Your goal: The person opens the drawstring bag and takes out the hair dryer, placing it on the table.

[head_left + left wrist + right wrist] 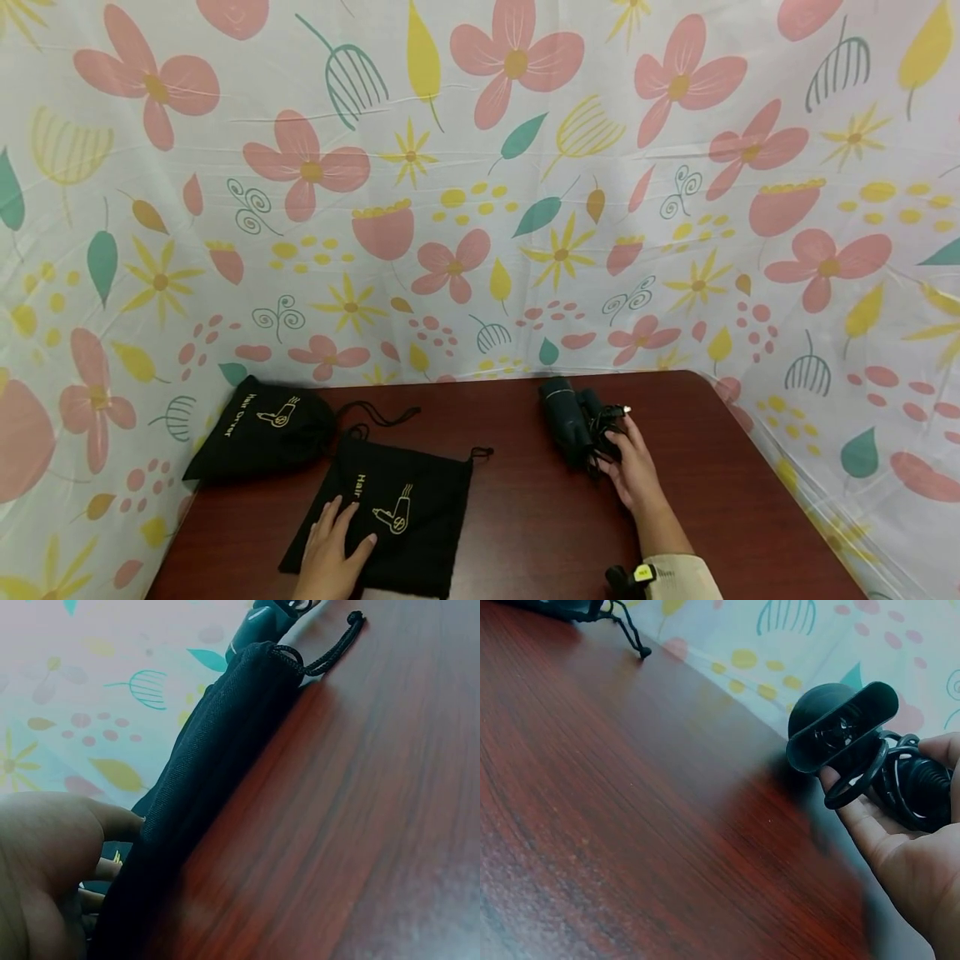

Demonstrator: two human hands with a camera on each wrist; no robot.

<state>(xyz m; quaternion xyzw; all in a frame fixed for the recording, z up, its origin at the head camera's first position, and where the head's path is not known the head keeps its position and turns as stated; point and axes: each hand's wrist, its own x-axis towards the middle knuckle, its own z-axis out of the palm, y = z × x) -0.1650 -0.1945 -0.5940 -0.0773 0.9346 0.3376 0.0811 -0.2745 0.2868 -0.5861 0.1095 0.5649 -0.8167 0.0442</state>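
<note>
My right hand (632, 471) grips a dark folding hair dryer (564, 417) by its cord-wrapped side, toward the back right of the table. Its coiled black cord (604, 427) bunches against the fingers, and the flat nozzle (843, 729) faces the right wrist camera. On the left, a flat black drawstring pouch (427, 550) with a gold hair dryer print lies on the table. My left hand (332, 546) rests on it with fingers extended, covering part of the lettering. In the left wrist view the pouch (202, 765) shows edge-on beside the fingers.
A second black drawstring pouch (273, 450), fuller and with the same print, lies at the back left, its cords (382, 414) trailing right. The reddish-brown table (540, 533) has a rounded back right corner. A floral cloth (465, 200) hangs behind and around it.
</note>
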